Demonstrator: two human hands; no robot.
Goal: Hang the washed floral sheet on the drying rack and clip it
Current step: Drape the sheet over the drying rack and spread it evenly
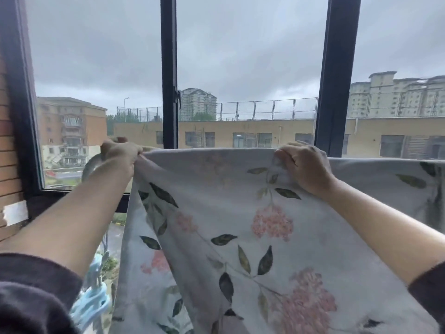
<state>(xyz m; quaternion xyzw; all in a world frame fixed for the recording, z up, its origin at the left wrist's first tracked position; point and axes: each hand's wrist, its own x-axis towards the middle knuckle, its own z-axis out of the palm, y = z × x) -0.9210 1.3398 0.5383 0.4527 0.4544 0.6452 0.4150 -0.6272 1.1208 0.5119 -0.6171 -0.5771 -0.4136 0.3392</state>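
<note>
**Floral sheet draped over the rail, clipping not yet begun**

The floral sheet (240, 225) lies folded over the top rail of the drying rack (89, 168). Its fold line runs level from the rack's left end to the right edge of the view, and the near half hangs down toward the person. The rail itself is hidden under the cloth; only a grey curved bar shows at the left end, which appears to be part of the rack.

The left hand (119, 154) grips the sheet's top corner at that left end, fingers curled over the fold. The right hand (304, 166) pinches a bunch of cloth further along the fold, where small creases gather under its fingers. Both arms are stretched forward, dark sleeves (36, 292) pushed up.

Judged from this, the hanging step is largely done and the sheet is being pulled straight along the rail. Diagonal folds below the left hand suggest that end is not yet flat. No clip is seen on the fold, so the clipping is left to do.

A bundle of blue clips (90, 302) hangs low near the left forearm, well below the rail; one hand must let go to fetch them. Close behind the rack stands the dark window frame (169, 68), with a brick wall (7, 141) at left and buildings (265, 133) outside.
</note>
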